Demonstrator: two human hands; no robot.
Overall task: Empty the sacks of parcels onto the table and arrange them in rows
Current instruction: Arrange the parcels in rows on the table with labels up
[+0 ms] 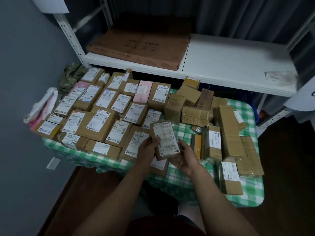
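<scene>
Two bare forearms reach in from the bottom edge, and both hands hold one small brown cardboard parcel [164, 137] above the near middle of the table. The left hand [147, 148] grips its left edge, thumb pressed on the front and fingers curled behind. The right hand [185, 158] cups the lower right corner, fingers curled under it. The parcel is tilted up toward the camera. A white printed shipping label covers most of its face, and clear tape runs down the middle. The print is too blurred to read.

Under the fingers lies the green-and-white checked tablecloth [184, 132] of the table, with another labelled brown box [159, 166] flat just below the wrists. Left of the fingers, close-packed rows of brown labelled parcels [95, 120] lie flat, labels up, touching one another, and two pink boxes [143, 92] sit among them. Right of the fingers and beyond them, a loose heap of taped brown boxes [196, 106] lies at mixed angles, some on edge. A long brown carton [230, 132] rests tilted across others there.

Far left of the fingers, a white plastic bag [42, 106] hangs at the table's edge, and a camouflage-patterned cloth sack [71, 74] sits crumpled behind the rows. Beyond the fingertips stands a white metal shelf [230, 62] carrying a wide flat brown carton [141, 46].
</scene>
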